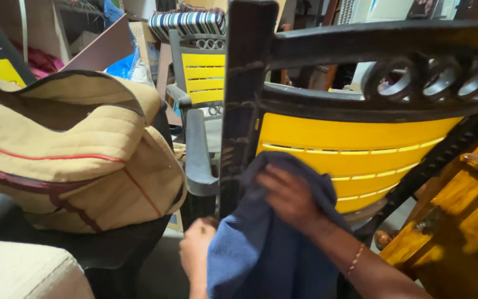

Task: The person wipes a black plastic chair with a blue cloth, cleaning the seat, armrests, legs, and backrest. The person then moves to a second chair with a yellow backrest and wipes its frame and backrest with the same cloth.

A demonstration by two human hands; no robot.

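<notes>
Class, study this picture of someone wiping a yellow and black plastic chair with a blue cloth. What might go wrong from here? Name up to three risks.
1. The right hand presses the blue cloth against the chair's dark upright; a hard push might tip or slide the chair.
2. The cloth hangs over the left hand, so it may slip or snag.
3. The tan padded bag sits close beside the chair; an elbow may knock it.

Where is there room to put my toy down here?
Little room. The grey seat of the far yellow chair shows bare, and the pale cushion at bottom left. The tan bag fills its seat; both hands, right hand on the blue cloth, crowd the near chair.
</notes>
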